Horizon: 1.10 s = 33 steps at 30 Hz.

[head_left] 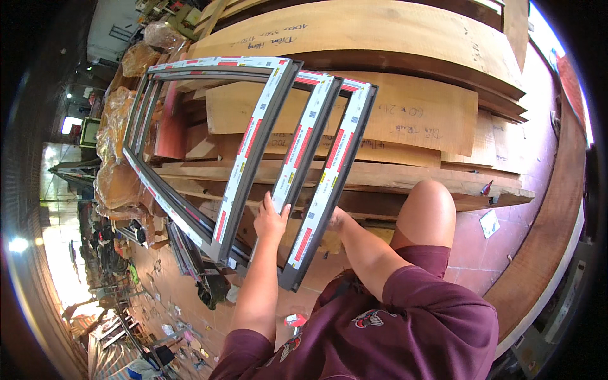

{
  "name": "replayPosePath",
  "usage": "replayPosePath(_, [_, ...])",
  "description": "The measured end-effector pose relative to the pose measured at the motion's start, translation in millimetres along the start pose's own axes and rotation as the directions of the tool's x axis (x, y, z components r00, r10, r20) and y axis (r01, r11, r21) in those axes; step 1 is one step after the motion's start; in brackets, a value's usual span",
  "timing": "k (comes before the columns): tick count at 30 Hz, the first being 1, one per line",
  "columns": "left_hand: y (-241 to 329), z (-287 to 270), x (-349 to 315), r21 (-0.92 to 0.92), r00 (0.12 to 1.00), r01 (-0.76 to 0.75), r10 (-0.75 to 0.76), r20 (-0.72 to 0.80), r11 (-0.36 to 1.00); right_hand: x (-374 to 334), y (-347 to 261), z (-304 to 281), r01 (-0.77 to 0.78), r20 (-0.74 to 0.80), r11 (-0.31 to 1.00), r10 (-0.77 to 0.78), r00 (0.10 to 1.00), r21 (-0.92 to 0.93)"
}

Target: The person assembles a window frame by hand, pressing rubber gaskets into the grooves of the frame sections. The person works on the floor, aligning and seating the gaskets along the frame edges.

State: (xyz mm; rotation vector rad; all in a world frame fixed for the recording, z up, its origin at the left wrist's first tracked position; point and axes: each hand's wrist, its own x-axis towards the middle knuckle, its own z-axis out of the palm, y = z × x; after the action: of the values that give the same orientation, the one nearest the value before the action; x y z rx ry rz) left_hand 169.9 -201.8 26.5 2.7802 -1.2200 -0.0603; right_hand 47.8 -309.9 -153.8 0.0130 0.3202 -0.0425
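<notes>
Three dark grey window frames (342, 152), with white and red protective film along their faces, stand tilted side by side in front of me. My left hand (272, 218) is closed on the side bar of the middle frame (303, 142), its fingers and thumb showing against the film. At the outer edge of the rightmost frame, my right hand (337, 218) grips the bar from behind. Most of its fingers are hidden by that frame. The leftmost frame (252, 139) extends away to the left, next to the middle one, with no hand on it.
Large wooden boards (380, 28) with handwriting are stacked beyond the frames. A long timber beam (443, 180) lies before them. Plastic-wrapped pieces (117, 171) sit at the left. The tiled floor (171, 285) holds scattered scraps. Another long plank (557, 209) curves along the right.
</notes>
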Motion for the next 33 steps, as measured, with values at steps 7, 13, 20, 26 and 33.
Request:
replayPosePath(7, [-3.3, 3.8, 1.5, -0.038, 1.000, -0.021, 0.021, -0.011, 0.999, -3.7, -5.1, 2.2, 0.002, -0.012, 1.000, -0.002, 1.000, -0.017])
replayPosePath(13, [-5.0, 4.2, 1.1, -0.035, 1.000, -0.030, 0.030, -0.003, 0.999, -10.4, -4.0, 1.3, -0.008, -0.058, 0.999, 0.006, 0.998, -0.034])
replayPosePath(20, [-11.8, 7.8, 1.1, -0.034, 1.000, 0.002, -0.002, 0.003, 0.999, -19.7, 4.8, -14.1, -0.042, -0.107, 0.998, 0.036, 0.994, -0.047])
replayPosePath(26, [-11.5, 3.1, 4.1, -0.041, 0.994, 0.072, -0.068, 0.090, 0.997, -25.1, 4.0, -4.1, 0.040, 0.041, 0.995, -0.036, 0.999, -0.091])
replayPosePath(33, [-37.9, 14.5, -22.2, -0.166, 0.998, 0.004, -0.014, -0.054, 0.986, -89.9, 20.8, -3.9, -0.208, -0.640, 0.895, -0.105, 0.761, -0.394])
